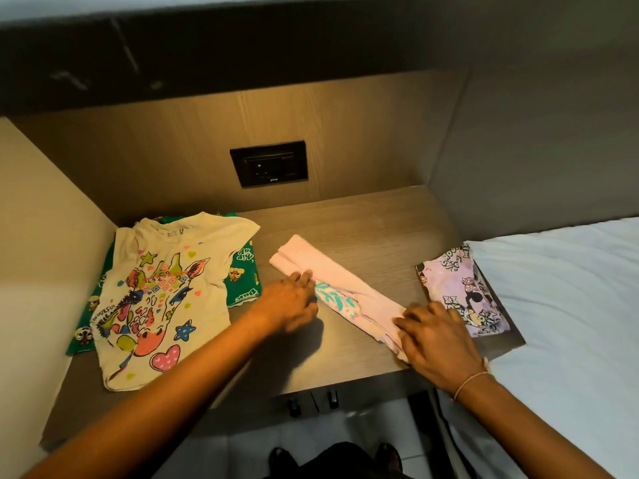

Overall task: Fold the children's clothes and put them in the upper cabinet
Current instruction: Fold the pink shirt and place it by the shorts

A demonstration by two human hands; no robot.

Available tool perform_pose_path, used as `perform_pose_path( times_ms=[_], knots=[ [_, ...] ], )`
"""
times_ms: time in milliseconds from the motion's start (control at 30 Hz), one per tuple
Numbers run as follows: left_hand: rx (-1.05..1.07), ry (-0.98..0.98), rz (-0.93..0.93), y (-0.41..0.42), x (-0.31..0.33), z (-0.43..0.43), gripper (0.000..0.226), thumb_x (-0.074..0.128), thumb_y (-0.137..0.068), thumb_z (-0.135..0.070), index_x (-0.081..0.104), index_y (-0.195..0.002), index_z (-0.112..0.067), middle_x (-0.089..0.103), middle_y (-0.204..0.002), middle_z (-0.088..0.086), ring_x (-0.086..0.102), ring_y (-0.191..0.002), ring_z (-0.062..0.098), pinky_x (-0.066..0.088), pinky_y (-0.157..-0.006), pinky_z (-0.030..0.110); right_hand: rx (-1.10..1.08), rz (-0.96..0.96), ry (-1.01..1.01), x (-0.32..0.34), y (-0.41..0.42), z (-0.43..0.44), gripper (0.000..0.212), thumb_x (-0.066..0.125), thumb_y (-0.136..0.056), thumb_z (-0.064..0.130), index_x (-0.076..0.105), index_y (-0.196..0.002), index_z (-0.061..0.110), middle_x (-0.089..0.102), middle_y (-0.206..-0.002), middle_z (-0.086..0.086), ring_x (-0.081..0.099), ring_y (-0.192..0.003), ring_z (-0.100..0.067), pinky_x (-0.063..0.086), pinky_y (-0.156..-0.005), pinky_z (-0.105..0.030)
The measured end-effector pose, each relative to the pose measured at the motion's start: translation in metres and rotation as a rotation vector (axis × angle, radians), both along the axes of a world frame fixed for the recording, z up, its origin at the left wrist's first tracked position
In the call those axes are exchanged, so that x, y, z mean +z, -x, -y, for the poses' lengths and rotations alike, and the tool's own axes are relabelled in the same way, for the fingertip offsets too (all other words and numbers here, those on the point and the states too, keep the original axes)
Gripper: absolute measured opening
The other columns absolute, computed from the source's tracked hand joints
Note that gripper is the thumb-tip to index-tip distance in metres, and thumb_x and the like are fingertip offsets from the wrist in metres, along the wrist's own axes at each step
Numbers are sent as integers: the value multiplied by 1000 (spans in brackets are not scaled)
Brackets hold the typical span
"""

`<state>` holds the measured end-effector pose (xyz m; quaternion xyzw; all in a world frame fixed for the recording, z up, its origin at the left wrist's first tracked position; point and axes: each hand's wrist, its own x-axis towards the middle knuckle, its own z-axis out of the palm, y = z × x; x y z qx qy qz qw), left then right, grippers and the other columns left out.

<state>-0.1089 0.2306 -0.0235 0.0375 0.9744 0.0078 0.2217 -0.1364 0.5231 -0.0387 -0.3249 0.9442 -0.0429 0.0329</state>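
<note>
A pale pink garment (332, 271) with a teal leaf print lies folded into a long strip across the middle of the wooden counter (363, 223). My left hand (290, 302) presses on its middle, fingers together on the cloth. My right hand (439, 337) holds down its near end, fingers spread flat. A cream T-shirt (155, 288) with a colourful giraffe print lies spread out at the left, on top of a green printed garment (242, 271). A folded lilac printed garment (463, 292) sits at the counter's right edge.
A black wall socket (269, 164) is set in the wooden back panel. A dark cabinet underside (207, 57) runs overhead. A bed with a white sheet (560, 305) adjoins the counter on the right. A side wall closes off the left.
</note>
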Motion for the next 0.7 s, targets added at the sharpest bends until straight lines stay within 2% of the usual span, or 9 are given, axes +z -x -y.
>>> perform_pose_path(
  times_ms=[67, 167, 267, 400, 500, 600, 700],
  knots=[
    [-53, -6, 54, 27, 2, 12, 64, 31, -100, -39, 11, -154, -12, 1, -163, 7, 6, -149, 26, 17, -119, 44, -17, -3, 58, -4, -12, 1, 34, 49, -86, 41, 70, -110, 31, 65, -112, 7, 52, -97, -19, 37, -76, -35],
    [-76, 30, 59, 65, -1, 26, 64, 31, -100, -44, 9, -155, -18, 0, -163, 2, -1, -150, 27, 12, -119, 45, 13, 8, 150, -10, -30, 13, 31, 54, -82, 39, 70, -107, 31, 66, -112, 9, 51, -97, -17, 34, -73, -32],
    [-51, 77, 67, 93, -6, 32, 65, 32, -98, -49, 8, -154, -26, -1, -164, 0, -3, -150, 27, 7, -119, 49, 45, 69, 211, -13, -44, 35, 36, 51, -81, 41, 65, -113, 30, 62, -118, 10, 50, -102, -16, 39, -77, -35],
    [-10, 77, 33, 101, -8, 31, 66, 38, -97, -46, 10, -154, -29, -6, -163, 3, -9, -149, 27, 1, -119, 52, 86, 119, 246, -15, -55, 56, 44, 47, -82, 43, 59, -122, 29, 57, -127, 10, 48, -108, -17, 39, -82, -36],
    [11, -101, -133, 63, -7, 28, 71, 43, -94, -46, 10, -154, -27, -1, -164, 4, -5, -150, 25, 4, -120, 52, 110, 125, 289, -17, -51, 50, 46, 50, -82, 45, 56, -126, 31, 54, -130, 10, 46, -114, -16, 40, -86, -36],
    [-54, -332, -268, -10, -14, 18, 73, 42, -90, -56, 17, -153, -30, 5, -162, -4, 0, -150, 18, 11, -119, 48, 195, 114, 275, -23, -45, 36, 56, 55, -81, 54, 49, -132, 32, 49, -138, 10, 41, -125, -16, 40, -96, -39],
    [-184, -347, -325, -75, -33, 2, 74, 46, -86, -62, 25, -151, -32, 13, -159, -9, 0, -148, 13, 12, -113, 42, 321, 94, 207, -31, -42, 33, 63, 60, -79, 55, 47, -135, 30, 48, -142, 5, 43, -128, -23, 38, -102, -43]
  ],
)
